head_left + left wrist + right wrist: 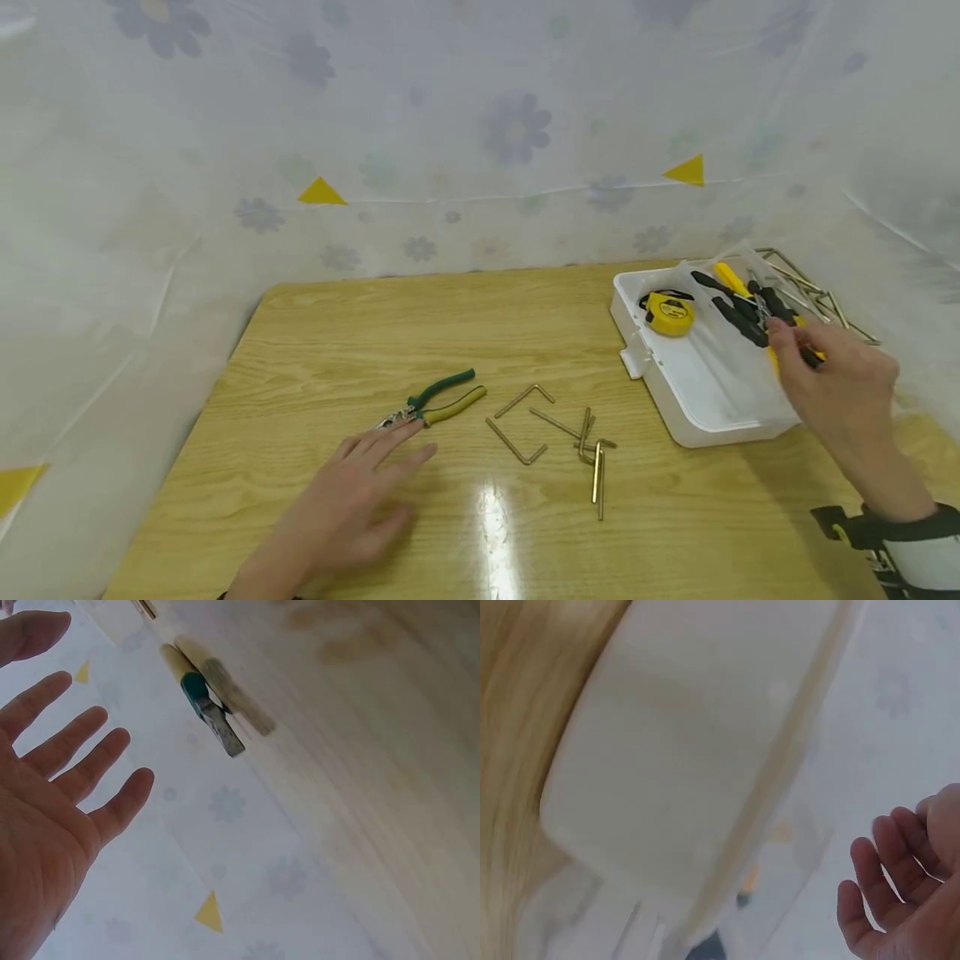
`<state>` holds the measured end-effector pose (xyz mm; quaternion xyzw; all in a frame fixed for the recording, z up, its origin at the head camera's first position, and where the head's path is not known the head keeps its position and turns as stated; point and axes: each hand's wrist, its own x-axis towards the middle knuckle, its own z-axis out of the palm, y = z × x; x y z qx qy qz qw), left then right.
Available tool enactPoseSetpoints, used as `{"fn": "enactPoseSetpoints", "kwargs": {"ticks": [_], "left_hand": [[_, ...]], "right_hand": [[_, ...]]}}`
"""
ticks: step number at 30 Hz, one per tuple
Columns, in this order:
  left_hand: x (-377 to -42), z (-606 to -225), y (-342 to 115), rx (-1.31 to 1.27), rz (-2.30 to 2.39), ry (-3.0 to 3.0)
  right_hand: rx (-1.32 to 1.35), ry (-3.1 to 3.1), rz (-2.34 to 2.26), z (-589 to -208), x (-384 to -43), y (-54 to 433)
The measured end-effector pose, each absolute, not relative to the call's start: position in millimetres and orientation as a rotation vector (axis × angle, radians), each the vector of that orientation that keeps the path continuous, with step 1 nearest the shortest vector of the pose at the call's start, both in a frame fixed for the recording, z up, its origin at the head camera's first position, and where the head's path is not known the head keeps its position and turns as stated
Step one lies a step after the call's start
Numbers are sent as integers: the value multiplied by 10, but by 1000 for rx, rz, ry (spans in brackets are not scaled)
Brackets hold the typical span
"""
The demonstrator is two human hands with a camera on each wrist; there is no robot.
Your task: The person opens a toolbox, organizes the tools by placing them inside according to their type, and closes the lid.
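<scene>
My left hand (pixel 348 500) is spread low over the table in the head view, its fingertips overlapping the nose of the pliers (pixel 450 406). These have one green and one yellow handle. In the left wrist view the palm and separated fingers hold nothing, with the pliers (pixel 214 716) beyond the fingertips. My right hand (pixel 840 375) is over the white box (pixel 720 433), thumb and fingertips together at a shiny metal tool part (pixel 762 310). I cannot tell whether they pinch it. The right wrist view shows these fingers (pixel 889 877) bent, nothing visible in the palm.
Several bent brass-coloured hex keys (pixel 517 446) lie mid-table between pliers and box. Inside the box are a yellow tape measure (pixel 670 314) and black-and-yellow handled tools (pixel 738 317). More bent rods (pixel 806 275) lie behind its right side. Flowered sheeting (pixel 450 125) hangs around the table.
</scene>
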<state>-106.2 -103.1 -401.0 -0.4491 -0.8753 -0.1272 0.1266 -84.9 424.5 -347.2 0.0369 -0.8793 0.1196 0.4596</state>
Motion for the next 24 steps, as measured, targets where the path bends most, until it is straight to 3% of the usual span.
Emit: {"fn": "enactPoseSetpoints", "kwargs": {"ticks": [13,24], "left_hand": [[-1084,-3985,-1352,-1192,-393,-2505],[-1074,-3984,-1378,-1191,-377,-2510]], "right_hand": [[967,-2738,367,-3892,-791,3163],[1018,-2910,307,-4044,-882,3051]]}}
